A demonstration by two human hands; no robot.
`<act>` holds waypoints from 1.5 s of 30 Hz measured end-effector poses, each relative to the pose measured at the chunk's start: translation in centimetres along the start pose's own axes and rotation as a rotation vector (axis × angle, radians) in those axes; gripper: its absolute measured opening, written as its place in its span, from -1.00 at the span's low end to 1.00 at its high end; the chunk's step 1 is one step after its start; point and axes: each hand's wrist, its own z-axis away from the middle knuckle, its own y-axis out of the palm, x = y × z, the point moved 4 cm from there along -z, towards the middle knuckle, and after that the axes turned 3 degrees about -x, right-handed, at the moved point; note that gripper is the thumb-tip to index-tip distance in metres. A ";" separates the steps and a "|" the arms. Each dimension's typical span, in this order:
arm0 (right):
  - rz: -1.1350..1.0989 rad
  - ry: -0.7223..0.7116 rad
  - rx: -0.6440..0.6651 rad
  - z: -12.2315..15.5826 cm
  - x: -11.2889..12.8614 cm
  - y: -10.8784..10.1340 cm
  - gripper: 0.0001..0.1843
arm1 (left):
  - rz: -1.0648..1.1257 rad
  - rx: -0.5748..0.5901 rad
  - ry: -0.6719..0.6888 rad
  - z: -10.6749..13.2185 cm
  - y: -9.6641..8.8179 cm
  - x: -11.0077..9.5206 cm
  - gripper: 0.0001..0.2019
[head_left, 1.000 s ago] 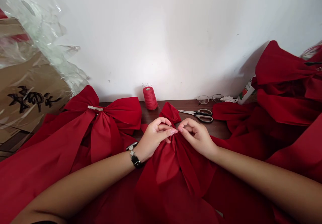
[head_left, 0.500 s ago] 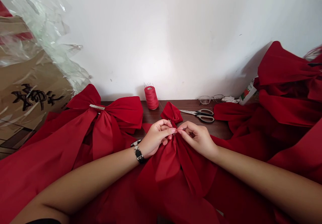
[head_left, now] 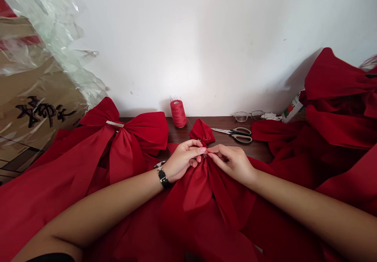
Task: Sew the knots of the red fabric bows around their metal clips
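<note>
The bow (head_left: pixel 196 195) lies over the table (head_left: pixel 260 153), its gathered centre pinched in the left hand (head_left: pixel 183 160), seemingly to steady it, while the right hand (head_left: pixel 236 164) meets it there, fingertips together on something too small to tell, spool (head_left: pixel 178 115) and scissors (head_left: pixel 233 132) beyond, probably for easy reach.

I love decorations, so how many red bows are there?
3 discernible: the left bow, the centre bow at the left hand and right hand, and the right bow atop the red fabric heap. More may be hidden there.
</note>
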 end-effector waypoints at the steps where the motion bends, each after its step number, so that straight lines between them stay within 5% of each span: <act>1: 0.010 -0.029 0.001 0.0 0.1 0.0 -0.79 | 0.016 -0.008 -0.003 0.0 0.0 0.0 -0.68; 26: 0.129 -0.137 -0.062 -0.1 0.5 -0.1 -0.75 | 0.198 0.005 -0.011 -0.1 -0.3 -0.3 -0.69; 39: -0.006 -0.106 -0.056 -0.2 0.3 -0.1 -0.78 | 0.093 0.024 0.031 0.1 -0.2 0.0 -0.68; 45: -0.041 -0.021 -0.043 -0.1 0.2 -0.2 -0.81 | -0.066 -0.027 0.180 0.0 -0.6 -0.6 -0.69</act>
